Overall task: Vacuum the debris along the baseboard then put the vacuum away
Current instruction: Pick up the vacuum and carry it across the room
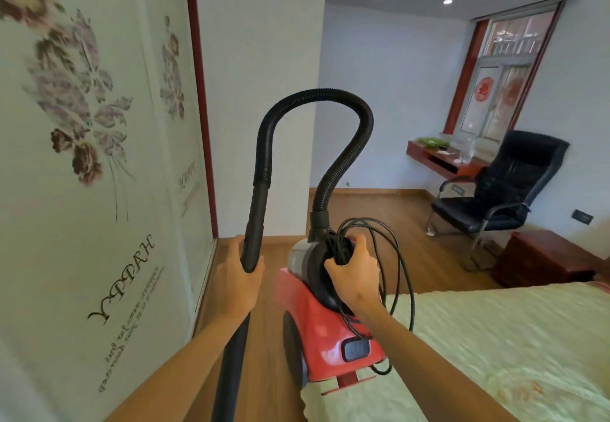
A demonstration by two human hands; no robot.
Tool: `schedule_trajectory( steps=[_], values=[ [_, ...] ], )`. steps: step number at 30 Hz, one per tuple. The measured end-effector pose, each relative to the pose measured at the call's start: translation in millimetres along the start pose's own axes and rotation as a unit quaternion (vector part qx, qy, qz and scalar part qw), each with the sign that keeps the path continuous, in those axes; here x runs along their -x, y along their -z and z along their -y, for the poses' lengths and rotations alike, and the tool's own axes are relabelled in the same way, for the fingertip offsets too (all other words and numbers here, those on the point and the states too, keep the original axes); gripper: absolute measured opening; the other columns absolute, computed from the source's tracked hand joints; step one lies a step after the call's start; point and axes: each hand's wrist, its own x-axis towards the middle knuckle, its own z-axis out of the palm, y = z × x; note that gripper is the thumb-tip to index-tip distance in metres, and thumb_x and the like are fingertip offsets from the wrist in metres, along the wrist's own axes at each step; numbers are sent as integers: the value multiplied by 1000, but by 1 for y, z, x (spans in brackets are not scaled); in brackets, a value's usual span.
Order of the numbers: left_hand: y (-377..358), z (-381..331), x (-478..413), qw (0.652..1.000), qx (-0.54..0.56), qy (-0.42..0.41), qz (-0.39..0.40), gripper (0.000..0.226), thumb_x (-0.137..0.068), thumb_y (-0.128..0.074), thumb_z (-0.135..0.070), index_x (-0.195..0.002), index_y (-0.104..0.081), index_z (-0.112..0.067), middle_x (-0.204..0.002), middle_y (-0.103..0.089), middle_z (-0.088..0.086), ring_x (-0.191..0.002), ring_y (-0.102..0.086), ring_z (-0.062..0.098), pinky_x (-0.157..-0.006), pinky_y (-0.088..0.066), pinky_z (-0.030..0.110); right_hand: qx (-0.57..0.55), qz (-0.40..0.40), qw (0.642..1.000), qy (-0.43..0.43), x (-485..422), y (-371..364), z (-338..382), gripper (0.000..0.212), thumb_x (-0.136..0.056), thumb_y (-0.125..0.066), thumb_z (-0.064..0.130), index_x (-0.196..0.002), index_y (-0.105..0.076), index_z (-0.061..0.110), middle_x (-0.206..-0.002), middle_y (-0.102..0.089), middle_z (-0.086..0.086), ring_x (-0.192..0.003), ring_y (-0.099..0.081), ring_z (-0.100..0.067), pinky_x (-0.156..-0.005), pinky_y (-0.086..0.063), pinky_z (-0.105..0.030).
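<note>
Canister vacuum carried in both hands. We see the left hand wrapped around the black wand, which runs down past the forearm and out of view. This grip plausibly keeps the rigid tube from swinging. The right hand grasps the carry handle on top of the red canister vacuum, fingers curled over it and over the gathered loops of the power cord, so that the cord does not trail. The ribbed hose arches high between wand and canister. The canister hangs over the near left edge of the bed, beside the floral wardrobe door; we cannot tell whether its underside touches the bedding. We judge this a carrying posture, with the cord coiled. The baseboard along the far wall shows no debris we can resolve.
</note>
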Motion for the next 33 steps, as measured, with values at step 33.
schedule_trajectory(
  steps=[33],
  values=[
    [-120, 168, -317, 999, -28, 24, -20, 57, -87, -72, -23, -137, -45, -17, -105, -70, 10, -77, -68, 19, -73, -58, 28, -4, 15, 1000, -14, -306, -235, -9, 51, -79, -70, 17, -124, -45, 21, -84, -59, 12, -80, -66, -17, -71, -61, -41]
  ],
)
